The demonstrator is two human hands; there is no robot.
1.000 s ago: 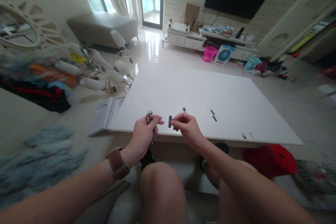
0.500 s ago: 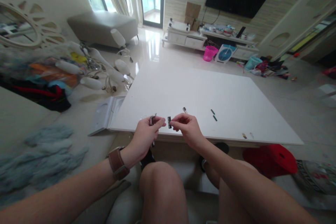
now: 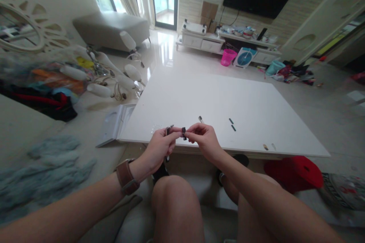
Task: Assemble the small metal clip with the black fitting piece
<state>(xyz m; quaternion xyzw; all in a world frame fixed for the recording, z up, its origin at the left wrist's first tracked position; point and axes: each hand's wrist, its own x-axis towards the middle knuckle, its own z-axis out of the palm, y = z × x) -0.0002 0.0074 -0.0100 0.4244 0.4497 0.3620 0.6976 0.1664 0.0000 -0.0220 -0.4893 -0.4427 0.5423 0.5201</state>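
Over the near edge of the white table (image 3: 216,98), my two hands meet at a small black rectangular piece (image 3: 184,133) with lighter bars. The fingertips of my right hand (image 3: 207,141) pinch it from the right. My left hand (image 3: 160,147) is closed on a slim dark tool with a metal tip (image 3: 168,130); its kind is too small to tell. Its thumb and forefinger also touch the black piece from the left. A brown-strapped watch (image 3: 127,177) is on the left wrist. Just beyond the right hand lies a small dark-ended stick (image 3: 201,119).
Two dark green strips (image 3: 232,124) and a small black-and-yellow piece (image 3: 265,147) lie on the table's right. Clear plastic (image 3: 155,128) is by my left hand. A white lamp (image 3: 125,81) stands left, a red stool (image 3: 296,174) right.
My left hand has moved slightly right, and its fingertips now touch the black piece. That piece has turned a little in the right fingers.
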